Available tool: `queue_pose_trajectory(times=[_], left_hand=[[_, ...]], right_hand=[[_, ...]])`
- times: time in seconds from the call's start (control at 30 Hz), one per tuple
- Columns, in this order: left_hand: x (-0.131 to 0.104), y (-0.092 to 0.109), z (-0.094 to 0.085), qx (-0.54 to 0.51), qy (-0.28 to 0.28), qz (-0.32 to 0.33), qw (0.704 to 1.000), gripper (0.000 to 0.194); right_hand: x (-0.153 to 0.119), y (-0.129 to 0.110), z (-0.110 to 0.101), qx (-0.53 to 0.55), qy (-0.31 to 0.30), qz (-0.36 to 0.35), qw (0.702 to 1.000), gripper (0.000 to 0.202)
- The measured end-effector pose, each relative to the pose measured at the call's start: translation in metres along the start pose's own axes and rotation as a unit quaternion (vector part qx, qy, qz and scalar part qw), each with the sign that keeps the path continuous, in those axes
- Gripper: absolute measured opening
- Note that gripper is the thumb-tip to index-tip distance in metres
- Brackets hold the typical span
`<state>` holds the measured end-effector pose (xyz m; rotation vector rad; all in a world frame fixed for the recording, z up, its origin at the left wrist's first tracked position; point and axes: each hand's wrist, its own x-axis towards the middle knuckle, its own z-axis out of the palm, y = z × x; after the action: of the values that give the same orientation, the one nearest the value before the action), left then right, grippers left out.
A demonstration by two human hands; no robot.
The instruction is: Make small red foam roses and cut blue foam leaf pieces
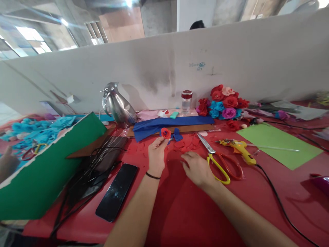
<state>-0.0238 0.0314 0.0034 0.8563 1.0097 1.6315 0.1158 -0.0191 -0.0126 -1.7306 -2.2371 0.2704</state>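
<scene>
- Red paper flower (166, 133), blue at its centre: we pinch it between the thumb and fingers of our left hand (157, 147), which hide its underside.
- Our right hand (197, 168) has its thumb apart from its bent fingers, beside red petals (189, 141); we cannot tell whether the fingertips touch any.
- A blurred co-worker's hand (6, 163) is cut off at the left edge, a purple object (321, 185) at the right.
- Above the partition (154, 72) we see only the dark top of a person's head (197, 25).
- The steel jug (119, 106) stands upright, its inside hidden from us.
- The red-lidded clear jar (186, 103) is see-through, but we cannot make out its contents.
</scene>
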Motion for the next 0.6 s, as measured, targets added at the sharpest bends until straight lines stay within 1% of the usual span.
queue_pose_trajectory(times=[0.03,0.1,0.23,0.33,0.4,0.47,0.53,0.6], left_hand=[[0.001,0.0,-0.001,-0.009,0.01,-0.001,1.0,0.016],[0.004,0.001,-0.003,-0.033,0.031,-0.004,0.999,0.019],[0.012,0.003,-0.009,-0.07,0.066,0.004,0.995,0.023],[0.015,0.004,-0.012,-0.058,0.084,0.035,0.994,0.018],[0.011,0.002,-0.01,-0.019,0.089,0.061,0.994,0.013],[0.001,-0.001,-0.005,0.048,0.075,0.089,0.992,0.009],[-0.014,-0.006,0.003,0.127,0.026,0.127,0.983,0.008],[-0.032,-0.01,0.011,0.198,-0.031,0.189,0.961,0.009]], right_hand=[[0.001,0.002,-0.001,-0.019,0.014,0.022,0.999,0.028],[0.003,0.006,-0.002,-0.052,0.019,0.047,0.997,0.027],[0.004,0.009,-0.003,-0.076,-0.019,0.044,0.996,0.022],[0.003,0.011,-0.001,-0.082,-0.024,0.043,0.995,0.024],[0.003,0.012,0.001,-0.074,-0.015,0.043,0.996,0.022],[0.003,0.014,0.003,-0.055,-0.003,0.051,0.997,0.02],[0.002,0.017,0.005,-0.036,0.016,0.057,0.998,0.019],[0.001,0.021,0.008,-0.017,0.04,0.055,0.998,0.02]])
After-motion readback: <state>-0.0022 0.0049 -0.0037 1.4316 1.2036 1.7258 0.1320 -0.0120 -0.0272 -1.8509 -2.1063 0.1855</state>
